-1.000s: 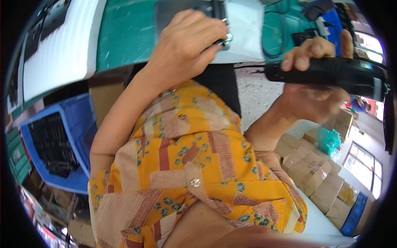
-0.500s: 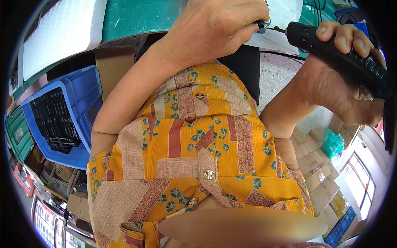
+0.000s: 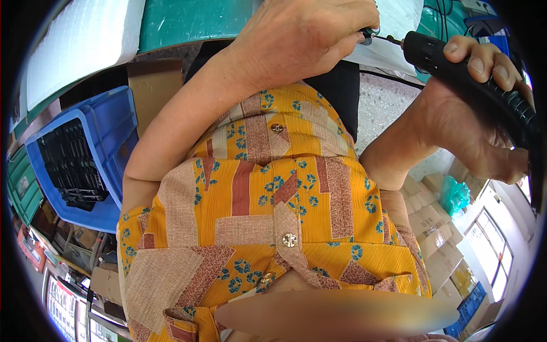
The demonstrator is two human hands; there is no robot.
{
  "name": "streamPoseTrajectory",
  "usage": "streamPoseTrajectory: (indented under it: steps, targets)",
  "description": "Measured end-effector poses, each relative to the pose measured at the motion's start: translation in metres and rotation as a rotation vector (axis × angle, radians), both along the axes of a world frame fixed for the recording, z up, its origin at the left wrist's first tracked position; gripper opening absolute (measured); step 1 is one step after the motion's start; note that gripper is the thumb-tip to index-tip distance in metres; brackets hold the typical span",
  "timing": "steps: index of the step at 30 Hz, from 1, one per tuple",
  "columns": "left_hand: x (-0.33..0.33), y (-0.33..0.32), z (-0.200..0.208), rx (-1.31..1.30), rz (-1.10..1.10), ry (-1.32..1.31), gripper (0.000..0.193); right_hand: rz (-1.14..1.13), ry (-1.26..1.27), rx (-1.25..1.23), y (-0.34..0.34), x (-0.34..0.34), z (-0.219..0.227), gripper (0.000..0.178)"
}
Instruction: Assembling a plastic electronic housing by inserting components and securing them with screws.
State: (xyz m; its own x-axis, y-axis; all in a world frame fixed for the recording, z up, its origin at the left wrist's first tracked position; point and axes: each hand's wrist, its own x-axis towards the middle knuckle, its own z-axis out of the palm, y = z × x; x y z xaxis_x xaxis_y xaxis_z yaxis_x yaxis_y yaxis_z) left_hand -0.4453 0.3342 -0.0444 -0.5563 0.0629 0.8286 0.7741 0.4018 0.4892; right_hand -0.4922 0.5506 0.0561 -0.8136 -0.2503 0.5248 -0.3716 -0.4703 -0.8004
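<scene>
At the upper middle, my left hand (image 3: 307,37) is closed round a small dark part (image 3: 368,35), most of which its fingers hide. My right hand (image 3: 473,97) grips a black electric screwdriver (image 3: 441,60) at the upper right, fingers wrapped over its body. The tool lies nearly level and its thin bit points left, with the tip at the small dark part. Whether the bit is seated in a screw is too small to tell. A black coiled cord (image 3: 521,111) runs off the back of the screwdriver past my right wrist.
Ahead is a green work table (image 3: 188,20) with white foam sheet (image 3: 85,45) on its left and white sheeting (image 3: 393,34) under the work. On the left, a blue bin (image 3: 85,214) holds several black plastic parts (image 3: 74,162). Cardboard boxes (image 3: 436,222) are stacked at the right.
Both hands, the small dark part and the screwdriver have shifted slightly right in the picture. The bit still points at the part, and both grips are the same.
</scene>
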Motion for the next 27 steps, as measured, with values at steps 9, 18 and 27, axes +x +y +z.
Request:
streamPoseTrajectory:
  steps: [9,18,27]
  targets:
    - [0.000,-0.003,-0.001,-0.031,0.008,0.003,0.020,0.002,0.061,0.069,0.004,-0.002,-0.001,0.076]
    - [0.000,-0.004,-0.001,-0.107,0.007,-0.056,0.018,0.054,0.048,0.067,0.007,-0.007,-0.004,0.072]
    - [0.002,-0.002,0.001,-0.064,-0.010,-0.101,0.017,0.087,0.067,0.100,0.006,-0.005,0.001,0.074]
